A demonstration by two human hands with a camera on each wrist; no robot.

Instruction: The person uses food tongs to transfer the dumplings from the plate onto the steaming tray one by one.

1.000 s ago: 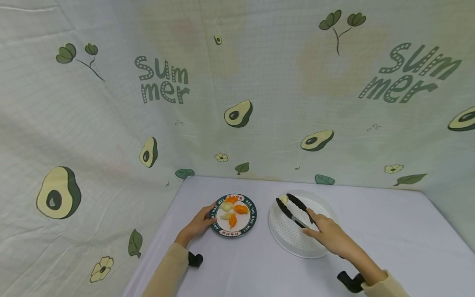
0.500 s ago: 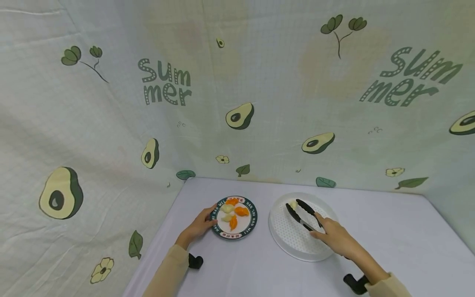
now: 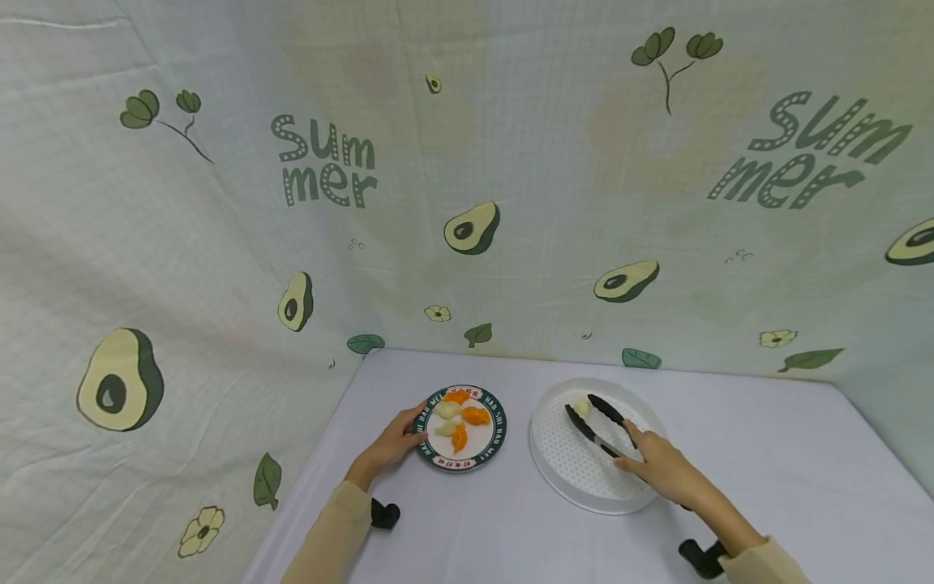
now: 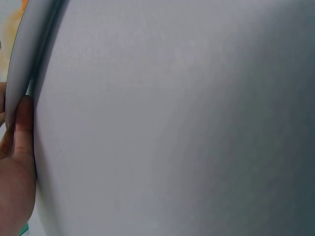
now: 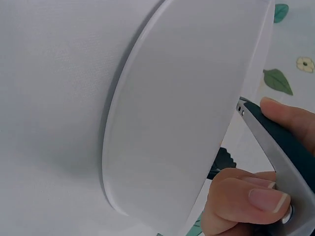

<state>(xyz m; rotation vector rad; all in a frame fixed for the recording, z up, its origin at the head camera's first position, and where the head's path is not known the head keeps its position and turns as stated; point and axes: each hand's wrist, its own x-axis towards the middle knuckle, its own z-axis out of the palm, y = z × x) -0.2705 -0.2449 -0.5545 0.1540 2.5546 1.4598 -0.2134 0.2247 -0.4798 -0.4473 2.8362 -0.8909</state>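
Note:
My left hand [image 3: 395, 439] pinches the left rim of a round plate [image 3: 456, 463] with a dark green lettered border, thumb over the edge and fingers under it. Orange and pale dumpling-shaped pieces, such as this orange one [image 3: 475, 415], lie on that plate. In my right hand [image 3: 662, 467] are black-tipped metal tongs [image 3: 604, 444], held over a white perforated round tray [image 3: 576, 462]. A pale dumpling-shaped piece [image 3: 581, 405] sits between the spread tong tips at the tray's far side. The right wrist view shows thumb and fingers around the tong handles [image 5: 280, 142]; the tips are hidden there.
Both plate and tray stand on a white-covered table [image 3: 481, 527], the plate left of the tray with a gap between. A printed cloth [image 3: 540, 227] with avocados and lettering hangs behind and along the left side.
The tongs and the pale piece between their tips have shifted right and slightly nearer over the tray. My left hand keeps its hold on the plate; the view has tilted slightly.

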